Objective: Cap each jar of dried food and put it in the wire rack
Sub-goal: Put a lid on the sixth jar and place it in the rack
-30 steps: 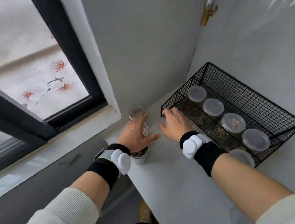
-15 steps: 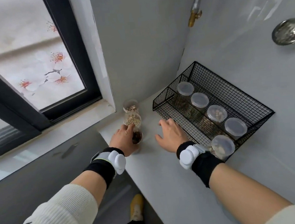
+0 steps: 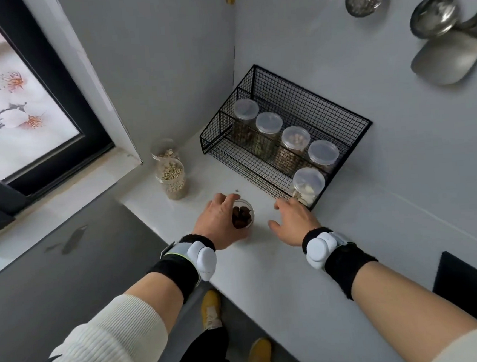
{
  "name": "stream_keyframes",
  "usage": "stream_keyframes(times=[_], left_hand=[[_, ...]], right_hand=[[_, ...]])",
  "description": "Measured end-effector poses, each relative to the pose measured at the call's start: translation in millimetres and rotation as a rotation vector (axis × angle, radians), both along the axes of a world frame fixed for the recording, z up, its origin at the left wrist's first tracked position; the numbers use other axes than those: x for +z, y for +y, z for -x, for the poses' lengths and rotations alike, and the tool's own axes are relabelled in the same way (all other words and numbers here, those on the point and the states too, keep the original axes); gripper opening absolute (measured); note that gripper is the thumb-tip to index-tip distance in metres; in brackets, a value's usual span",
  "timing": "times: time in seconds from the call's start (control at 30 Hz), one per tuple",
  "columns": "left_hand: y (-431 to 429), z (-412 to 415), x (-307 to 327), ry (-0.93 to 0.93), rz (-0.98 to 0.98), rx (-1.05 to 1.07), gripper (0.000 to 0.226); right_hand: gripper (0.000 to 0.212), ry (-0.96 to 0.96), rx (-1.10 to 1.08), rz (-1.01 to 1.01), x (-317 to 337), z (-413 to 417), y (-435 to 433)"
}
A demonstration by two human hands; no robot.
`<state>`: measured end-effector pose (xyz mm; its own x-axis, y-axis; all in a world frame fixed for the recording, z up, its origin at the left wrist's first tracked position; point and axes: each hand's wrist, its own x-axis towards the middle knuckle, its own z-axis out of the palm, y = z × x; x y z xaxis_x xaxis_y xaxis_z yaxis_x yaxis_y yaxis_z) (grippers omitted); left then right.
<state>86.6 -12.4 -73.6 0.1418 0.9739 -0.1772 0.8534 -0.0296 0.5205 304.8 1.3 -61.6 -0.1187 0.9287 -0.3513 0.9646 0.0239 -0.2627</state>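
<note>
— Largest first?
— White tabletop [image 3: 282,277], with open room along the near edge. Next, one black wire rack [image 3: 305,101] in the far right corner, backed against the wall.
— Count inside?
— Five capped jars [image 3: 295,139], all in one row.
— Outside the rack?
— Three uncapped: two pale-filled jars [image 3: 172,177] close together at the far left corner by the window, and one dark-filled jar [image 3: 244,216] near the left edge, apart from the rack.
— Hands?
— Left hand [image 3: 221,225] curled round the dark-filled jar. Right hand [image 3: 294,220] spread, holding nothing, just beside the rack's near corner.
</note>
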Motion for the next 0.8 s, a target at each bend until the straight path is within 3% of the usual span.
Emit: stream_keyframes(times=[0.27, 0.53, 0.7, 0.8], left_hand=[[-24, -54, -26, -0.016, -0.019, -0.092, 0.089], [-35, -47, -54, -0.284, 0.079, -0.024, 0.142], [-32, -51, -80, -0.338, 0.119, 0.072, 0.130], [-27, -53, -87, -0.361, 0.098, 0.087, 0.107]], right_hand=[[0.054, -0.051, -0.186, 0.158, -29, -70, -53], [0.081, -0.101, -0.276, 0.226, -57, -100, -75], [0.103, -0.149, -0.257, 0.258, -72, -107, -70], [0.098, -0.222, -0.188, 0.251, -79, -109, -66]])
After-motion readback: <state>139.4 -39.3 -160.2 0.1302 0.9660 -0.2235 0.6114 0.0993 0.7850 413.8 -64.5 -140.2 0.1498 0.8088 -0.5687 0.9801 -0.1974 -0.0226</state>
